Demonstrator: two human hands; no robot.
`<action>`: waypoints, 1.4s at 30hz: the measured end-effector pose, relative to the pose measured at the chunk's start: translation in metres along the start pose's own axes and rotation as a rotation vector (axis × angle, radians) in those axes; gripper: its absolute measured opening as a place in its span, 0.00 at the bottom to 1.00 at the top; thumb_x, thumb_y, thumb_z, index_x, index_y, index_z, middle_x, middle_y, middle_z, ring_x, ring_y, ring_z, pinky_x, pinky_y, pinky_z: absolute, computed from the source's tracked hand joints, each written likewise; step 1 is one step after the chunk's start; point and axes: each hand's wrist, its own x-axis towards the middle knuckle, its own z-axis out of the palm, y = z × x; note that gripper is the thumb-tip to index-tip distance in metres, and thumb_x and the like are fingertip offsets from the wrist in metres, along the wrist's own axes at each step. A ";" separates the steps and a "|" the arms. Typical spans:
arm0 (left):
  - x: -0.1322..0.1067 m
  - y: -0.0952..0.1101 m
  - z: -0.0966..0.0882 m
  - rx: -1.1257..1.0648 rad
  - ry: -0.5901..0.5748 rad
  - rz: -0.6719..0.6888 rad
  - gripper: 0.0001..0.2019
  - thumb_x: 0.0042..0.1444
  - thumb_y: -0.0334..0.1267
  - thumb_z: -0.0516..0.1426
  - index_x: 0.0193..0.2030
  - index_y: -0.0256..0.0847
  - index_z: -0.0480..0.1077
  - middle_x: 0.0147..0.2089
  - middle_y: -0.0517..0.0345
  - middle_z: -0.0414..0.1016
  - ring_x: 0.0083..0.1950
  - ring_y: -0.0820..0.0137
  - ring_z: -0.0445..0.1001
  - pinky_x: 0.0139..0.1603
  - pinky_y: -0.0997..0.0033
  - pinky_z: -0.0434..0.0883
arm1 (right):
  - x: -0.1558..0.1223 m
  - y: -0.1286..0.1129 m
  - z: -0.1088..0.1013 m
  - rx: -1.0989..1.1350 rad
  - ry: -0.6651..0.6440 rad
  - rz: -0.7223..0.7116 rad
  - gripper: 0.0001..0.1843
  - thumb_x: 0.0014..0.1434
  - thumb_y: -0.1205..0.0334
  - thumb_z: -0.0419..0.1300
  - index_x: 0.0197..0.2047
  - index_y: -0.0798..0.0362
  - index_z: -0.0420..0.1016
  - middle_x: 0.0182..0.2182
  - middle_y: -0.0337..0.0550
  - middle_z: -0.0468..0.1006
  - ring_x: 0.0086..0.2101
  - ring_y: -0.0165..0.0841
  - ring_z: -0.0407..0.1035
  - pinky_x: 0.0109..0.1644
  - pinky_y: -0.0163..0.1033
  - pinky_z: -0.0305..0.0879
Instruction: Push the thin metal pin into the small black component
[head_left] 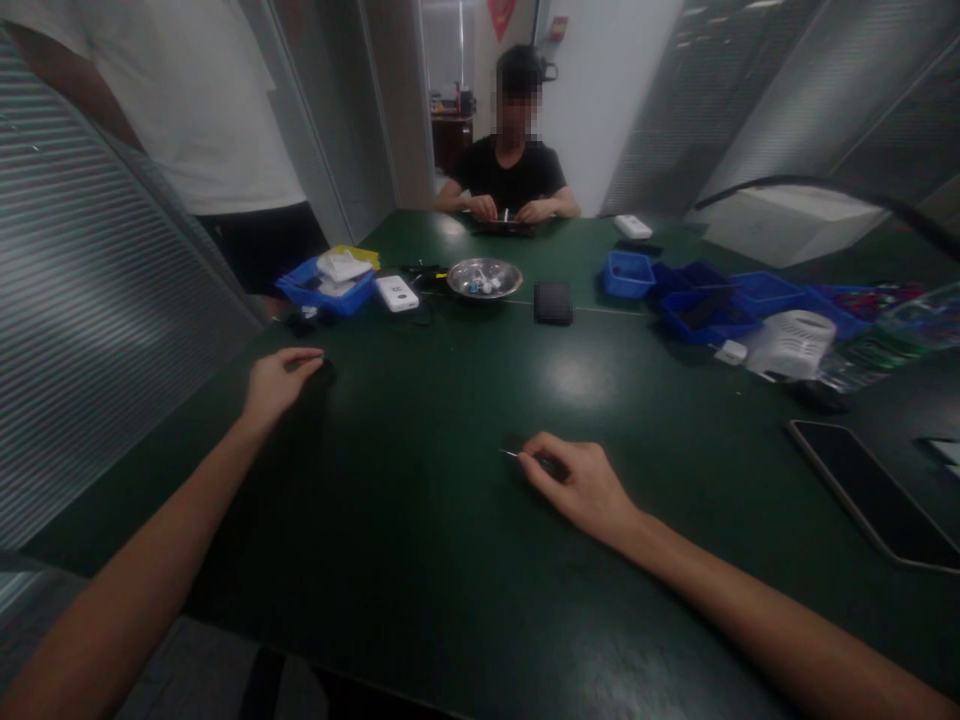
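Observation:
Over the left part of the green table [420, 520], my left hand [279, 380] is closed in a pinch. A tiny dark thing shows at its fingertips, too small to name. My right hand [577, 480] rests near the table's middle, fingers curled round a thin tool with a slim metal tip [509, 453]. The tip points left; the rest of the tool is mostly hidden in the hand, so its kind is unclear. A wide stretch of tabletop lies between my two hands.
A steel dish [484, 280] with small white pieces, a black square item [553, 303] and a white power bank [397, 293] stand farther back. Blue bins [630, 274] and a phone [874, 490] are to the right. A person [510, 170] sits opposite; another [202, 120] stands left.

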 end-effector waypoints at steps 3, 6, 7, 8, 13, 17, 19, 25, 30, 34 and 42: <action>0.000 -0.004 0.003 -0.027 -0.016 -0.061 0.21 0.56 0.50 0.63 0.53 0.44 0.80 0.47 0.50 0.82 0.47 0.56 0.80 0.47 0.61 0.74 | 0.000 -0.001 0.000 -0.001 -0.007 0.008 0.15 0.71 0.52 0.55 0.43 0.52 0.78 0.29 0.39 0.80 0.24 0.29 0.71 0.28 0.34 0.64; 0.001 -0.009 0.003 -0.070 -0.013 -0.104 0.22 0.54 0.50 0.64 0.53 0.44 0.80 0.47 0.50 0.83 0.48 0.55 0.80 0.47 0.61 0.74 | 0.001 -0.001 0.000 -0.004 -0.012 0.012 0.15 0.71 0.52 0.55 0.43 0.52 0.78 0.30 0.39 0.81 0.24 0.29 0.72 0.28 0.34 0.64; 0.002 -0.010 0.003 -0.089 -0.013 -0.114 0.22 0.53 0.51 0.64 0.53 0.44 0.80 0.48 0.50 0.83 0.49 0.55 0.80 0.47 0.62 0.74 | 0.001 -0.001 0.000 -0.009 -0.009 0.011 0.15 0.71 0.52 0.55 0.43 0.52 0.79 0.30 0.39 0.81 0.24 0.29 0.72 0.28 0.34 0.64; 0.002 -0.011 0.003 -0.110 -0.014 -0.125 0.23 0.52 0.51 0.65 0.53 0.44 0.80 0.48 0.50 0.83 0.49 0.55 0.80 0.47 0.62 0.74 | 0.001 -0.001 0.000 -0.015 -0.006 0.009 0.15 0.71 0.52 0.55 0.43 0.52 0.79 0.29 0.39 0.81 0.24 0.29 0.72 0.28 0.34 0.64; 0.002 -0.008 0.001 -0.231 -0.046 -0.194 0.25 0.50 0.48 0.68 0.54 0.40 0.80 0.48 0.48 0.83 0.47 0.58 0.79 0.45 0.65 0.73 | 0.000 -0.001 0.000 -0.020 0.003 -0.008 0.15 0.71 0.52 0.55 0.42 0.52 0.78 0.30 0.39 0.81 0.25 0.30 0.73 0.29 0.34 0.65; 0.001 -0.001 0.000 -0.255 -0.050 -0.227 0.25 0.49 0.46 0.69 0.54 0.37 0.80 0.48 0.48 0.83 0.44 0.61 0.78 0.44 0.66 0.72 | 0.000 0.000 0.000 -0.014 -0.001 -0.003 0.15 0.71 0.52 0.55 0.43 0.52 0.78 0.29 0.40 0.81 0.24 0.30 0.73 0.28 0.34 0.65; 0.000 0.003 -0.002 -0.255 -0.048 -0.249 0.25 0.49 0.45 0.69 0.53 0.37 0.80 0.46 0.49 0.83 0.43 0.62 0.77 0.43 0.65 0.71 | 0.000 0.000 0.000 -0.015 0.002 -0.006 0.15 0.71 0.52 0.55 0.43 0.52 0.78 0.29 0.39 0.81 0.24 0.30 0.73 0.28 0.34 0.65; 0.002 0.005 -0.003 -0.273 -0.041 -0.305 0.24 0.47 0.44 0.70 0.52 0.37 0.81 0.43 0.49 0.83 0.41 0.61 0.77 0.41 0.64 0.71 | -0.001 -0.002 -0.001 -0.008 -0.006 -0.005 0.15 0.72 0.52 0.55 0.42 0.52 0.78 0.29 0.39 0.80 0.25 0.30 0.73 0.29 0.34 0.65; 0.011 -0.001 0.001 -0.294 -0.014 -0.307 0.25 0.47 0.42 0.68 0.52 0.34 0.80 0.45 0.47 0.83 0.41 0.61 0.77 0.41 0.65 0.71 | -0.001 -0.003 -0.001 -0.012 0.000 -0.002 0.15 0.71 0.52 0.55 0.42 0.52 0.78 0.28 0.38 0.80 0.24 0.30 0.72 0.29 0.35 0.64; 0.016 -0.007 0.005 -0.252 -0.006 -0.262 0.23 0.48 0.41 0.67 0.51 0.32 0.80 0.45 0.47 0.83 0.42 0.61 0.77 0.42 0.65 0.71 | -0.001 -0.004 0.000 -0.014 0.005 -0.001 0.15 0.71 0.53 0.55 0.42 0.52 0.78 0.29 0.39 0.80 0.25 0.30 0.72 0.30 0.35 0.65; 0.001 -0.002 0.006 0.098 0.026 0.085 0.13 0.59 0.42 0.61 0.44 0.37 0.81 0.50 0.45 0.80 0.53 0.53 0.75 0.58 0.54 0.68 | -0.001 -0.002 0.001 -0.021 0.003 0.004 0.15 0.71 0.53 0.55 0.42 0.52 0.78 0.28 0.38 0.80 0.24 0.29 0.72 0.29 0.35 0.63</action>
